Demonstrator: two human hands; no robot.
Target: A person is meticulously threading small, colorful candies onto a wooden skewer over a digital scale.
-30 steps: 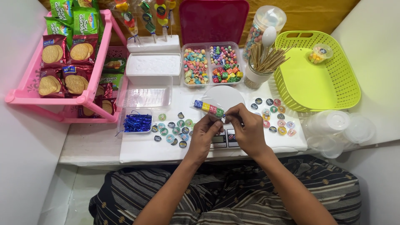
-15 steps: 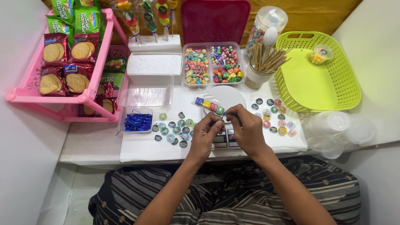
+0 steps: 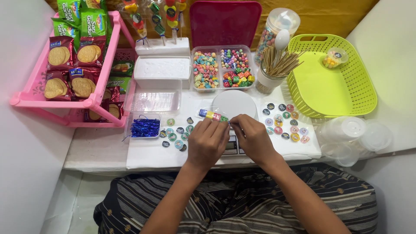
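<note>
Head view, both hands (image 3: 229, 136) pinching candy skewer (image 3: 212, 115), multicoloured pieces, clear wrap

The slim clear-wrapped candy skewer (image 3: 212, 115) showed blue, yellow, pink and green pieces in a row, beside a plain white round scale plate (image 3: 234, 104). The plastic slotted basket (image 3: 331, 78) was lime green, the plastic shelf rack (image 3: 65, 102) pink, and the small tray of foil twist ties (image 3: 144, 127) metallic blue. The trousers (image 3: 242, 203) had thin pale stripes on dark cloth.
</note>
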